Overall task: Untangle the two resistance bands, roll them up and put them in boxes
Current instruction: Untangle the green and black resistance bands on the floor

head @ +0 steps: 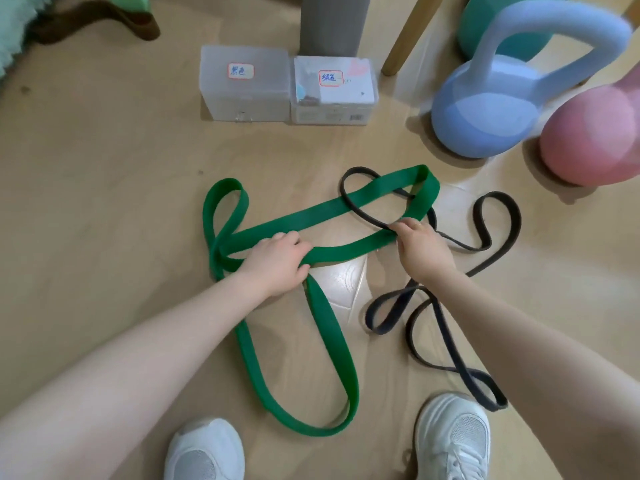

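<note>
A wide green resistance band (332, 344) lies in loops on the wooden floor, crossed at its far right end by a thin black band (498, 216). My left hand (277, 265) is shut on the green band where two of its strands meet. My right hand (420, 247) pinches the black band where it crosses the green one. The black band trails down to the right in several loops. Two clear boxes stand at the back: the left box (244, 83) and the right box (334, 90), each with a red-edged label.
A blue kettlebell (491, 109) and a pink kettlebell (592, 140) stand at the right, with a teal one behind. A grey post (332, 22) and a wooden leg (408, 36) rise behind the boxes. My white shoes (453, 441) are at the bottom edge.
</note>
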`<act>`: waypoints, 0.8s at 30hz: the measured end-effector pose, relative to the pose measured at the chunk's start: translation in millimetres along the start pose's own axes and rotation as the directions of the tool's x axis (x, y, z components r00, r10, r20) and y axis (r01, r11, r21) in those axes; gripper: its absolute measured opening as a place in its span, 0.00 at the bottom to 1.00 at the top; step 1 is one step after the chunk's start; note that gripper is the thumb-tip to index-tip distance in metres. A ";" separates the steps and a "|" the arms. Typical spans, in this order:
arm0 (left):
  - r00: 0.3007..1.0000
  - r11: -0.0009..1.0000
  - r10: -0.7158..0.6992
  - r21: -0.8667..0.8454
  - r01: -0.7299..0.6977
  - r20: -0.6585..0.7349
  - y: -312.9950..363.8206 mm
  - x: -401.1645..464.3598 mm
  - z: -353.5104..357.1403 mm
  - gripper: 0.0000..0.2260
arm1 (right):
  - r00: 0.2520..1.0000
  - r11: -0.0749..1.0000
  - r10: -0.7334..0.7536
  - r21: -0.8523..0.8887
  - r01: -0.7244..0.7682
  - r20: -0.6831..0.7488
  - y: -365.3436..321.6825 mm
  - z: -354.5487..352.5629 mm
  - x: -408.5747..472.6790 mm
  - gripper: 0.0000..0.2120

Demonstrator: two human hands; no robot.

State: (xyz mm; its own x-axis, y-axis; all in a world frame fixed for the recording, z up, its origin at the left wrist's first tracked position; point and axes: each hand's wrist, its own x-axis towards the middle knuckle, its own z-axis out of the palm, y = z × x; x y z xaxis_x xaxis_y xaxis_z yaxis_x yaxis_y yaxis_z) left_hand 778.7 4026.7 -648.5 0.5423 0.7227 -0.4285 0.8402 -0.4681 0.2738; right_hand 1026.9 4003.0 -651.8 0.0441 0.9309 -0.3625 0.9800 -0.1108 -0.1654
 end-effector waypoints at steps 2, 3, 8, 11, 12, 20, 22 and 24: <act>0.998 0.998 0.055 0.018 -0.056 0.037 15.0 19.3 0.3 0.17 | 0.995 0.997 0.069 0.028 -0.072 0.078 2.0 0.6 15.8 0.23; 0.995 0.996 0.079 0.038 -0.081 0.055 21.6 29.8 2.1 0.17 | 0.991 0.994 0.089 0.050 -0.094 0.104 2.5 2.4 22.6 0.24; 0.990 0.986 0.093 0.127 -0.106 0.102 50.8 77.0 18.7 0.19 | 0.998 1.000 0.013 -0.012 -0.012 0.066 2.4 23.7 42.2 0.14; 0.988 0.983 0.027 0.177 -0.054 0.153 66.9 91.3 32.4 0.17 | 0.998 0.992 -0.058 -0.108 0.059 0.012 7.5 31.8 43.4 0.10; 0.989 0.979 0.012 0.201 -0.042 0.149 70.1 92.9 36.5 0.16 | 0.998 0.993 -0.065 -0.099 0.063 -0.012 11.2 31.9 43.1 0.09; 0.998 0.993 -0.059 0.100 0.057 0.025 63.6 96.2 31.4 0.10 | 0.863 0.896 0.392 0.346 -0.280 -0.318 73.3 -3.0 34.2 0.11; 0.981 0.984 -0.178 -0.037 0.176 -0.072 53.8 94.0 25.4 0.10 | 0.784 0.800 0.554 0.438 -0.409 -0.279 90.1 -1.3 28.3 0.11; 0.931 0.929 -0.330 -0.231 0.291 -0.154 40.7 85.9 20.2 0.13 | 0.744 0.736 0.630 0.475 -0.481 -0.223 97.6 3.2 20.5 0.11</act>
State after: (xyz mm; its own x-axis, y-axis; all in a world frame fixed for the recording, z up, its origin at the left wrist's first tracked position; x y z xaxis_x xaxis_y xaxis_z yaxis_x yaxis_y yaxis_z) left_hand 859.5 4059.5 -691.5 0.2284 0.9058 -0.3569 0.9384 -0.1072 0.3285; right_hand 1122.8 4010.2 -678.3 0.6937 0.7001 -0.1689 0.6082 -0.6951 -0.3834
